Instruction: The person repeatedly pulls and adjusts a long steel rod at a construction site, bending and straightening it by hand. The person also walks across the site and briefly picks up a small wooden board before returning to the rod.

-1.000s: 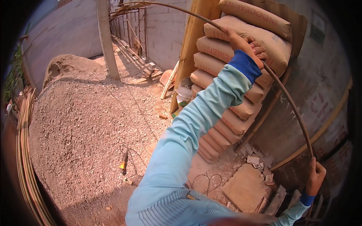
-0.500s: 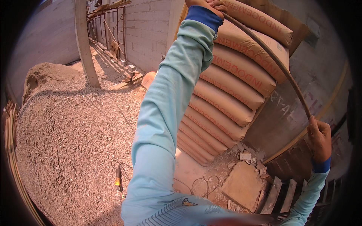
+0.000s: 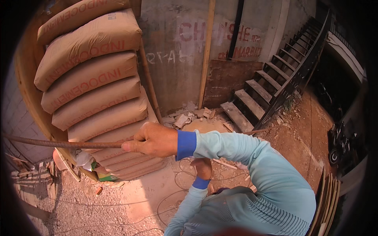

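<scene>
My right hand (image 3: 156, 139) is closed around a long brown steel reinforcing bar (image 3: 78, 144), with the thumb pressed along it. The bar runs out to the left edge of the view, in front of the stacked sacks. A stretch of it passes behind my right sleeve, and a thin end (image 3: 260, 130) shows beyond. Lower down, close under my right wrist, is my left hand (image 3: 203, 168). Its fingers are shaded and partly hidden by the right arm, so I cannot tell whether they hold anything.
Tall brown paper sacks (image 3: 88, 67) with red print stand stacked at the left. Dark-railed stairs (image 3: 262, 92) rise at the far right. Broken rubble (image 3: 187, 118) lies by the wall. A thin cable (image 3: 158, 208) loops over the ground, and planks (image 3: 328, 200) lean at lower right.
The view has turned right, bringing the stairs in. My right hand has come across my front, still gripping the bar. My left hand has dropped from its raised grip to below the right wrist.
</scene>
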A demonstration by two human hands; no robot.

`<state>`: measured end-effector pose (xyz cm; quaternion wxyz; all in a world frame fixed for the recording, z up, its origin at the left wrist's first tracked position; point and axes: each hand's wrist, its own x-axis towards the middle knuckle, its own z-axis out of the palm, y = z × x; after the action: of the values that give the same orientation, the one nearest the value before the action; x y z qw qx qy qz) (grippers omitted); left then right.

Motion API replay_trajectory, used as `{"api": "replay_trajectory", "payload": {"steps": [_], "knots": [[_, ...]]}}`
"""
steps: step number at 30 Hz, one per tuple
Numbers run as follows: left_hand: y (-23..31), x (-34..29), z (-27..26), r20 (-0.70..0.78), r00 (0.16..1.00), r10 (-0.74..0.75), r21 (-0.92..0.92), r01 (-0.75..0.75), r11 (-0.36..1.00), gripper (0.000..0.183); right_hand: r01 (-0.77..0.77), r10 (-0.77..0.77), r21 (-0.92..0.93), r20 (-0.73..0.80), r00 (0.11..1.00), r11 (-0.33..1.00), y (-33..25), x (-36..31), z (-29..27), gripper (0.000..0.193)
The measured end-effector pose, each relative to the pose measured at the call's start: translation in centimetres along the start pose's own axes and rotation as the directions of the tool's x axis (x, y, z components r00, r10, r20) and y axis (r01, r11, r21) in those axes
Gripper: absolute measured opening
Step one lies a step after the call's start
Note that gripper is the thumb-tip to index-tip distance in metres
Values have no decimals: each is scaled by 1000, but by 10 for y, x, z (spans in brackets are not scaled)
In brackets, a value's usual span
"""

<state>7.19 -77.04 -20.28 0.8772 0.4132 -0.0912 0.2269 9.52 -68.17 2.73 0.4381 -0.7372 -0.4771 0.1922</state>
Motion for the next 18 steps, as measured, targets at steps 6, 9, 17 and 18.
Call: {"api": "replay_trajectory", "payload": {"steps": [6, 9, 17, 18], "knots": [[-4, -13, -32, -323, 880, 348, 653, -59, 755, 45, -52, 46, 111, 55, 997, 992, -6, 56, 69, 46], [57, 12, -39, -659, 733, 167, 24, -202, 979, 45, 279, -280, -76, 1, 960, 957, 5, 69, 69, 40], [251, 64, -118, -591, 691, 417, 123, -434, 893, 44, 15, -4, -212, 56, 998, 977, 188, -147, -56, 72], [275, 68, -136, -614, 670, 416, 134, -431, 892, 43, -24, 24, -316, -4, 1000, 948, 206, -180, -72, 80]]}}
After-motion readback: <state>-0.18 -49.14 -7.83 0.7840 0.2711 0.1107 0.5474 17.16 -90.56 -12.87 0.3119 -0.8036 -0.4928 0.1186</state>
